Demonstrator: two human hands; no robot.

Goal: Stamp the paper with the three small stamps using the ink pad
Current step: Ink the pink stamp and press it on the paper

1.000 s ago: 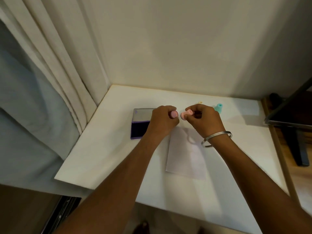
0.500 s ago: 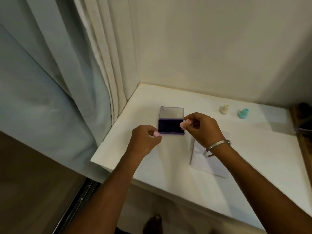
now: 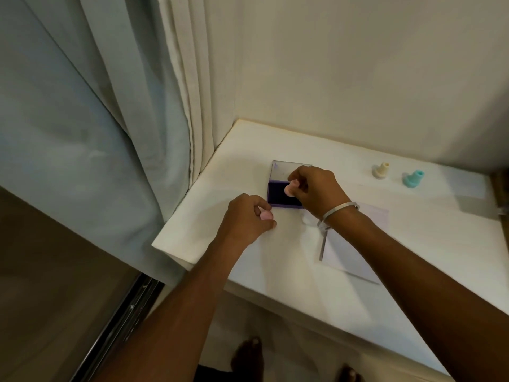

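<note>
My right hand (image 3: 316,190) pinches a small pink stamp (image 3: 289,189) and holds it over the dark purple ink pad (image 3: 278,198), whose clear lid (image 3: 283,170) stands open behind it. Whether the stamp touches the ink I cannot tell. My left hand (image 3: 246,217) grips the stamp's pink cap (image 3: 266,215) just left of the pad, above the table. A sheet of white paper (image 3: 349,252) lies to the right, partly under my right forearm. A cream stamp (image 3: 381,170) and a teal stamp (image 3: 412,178) stand upright at the back right.
The white table (image 3: 413,271) sits in a corner, with the wall behind and curtains (image 3: 154,106) hanging close to its left edge. The table's front left corner is near my left hand. My bare feet show on the floor below.
My right hand has carried the pink stamp left from the paper to over the ink pad. My left hand pulled away with the cap and moved down-left. The head view swung left.
</note>
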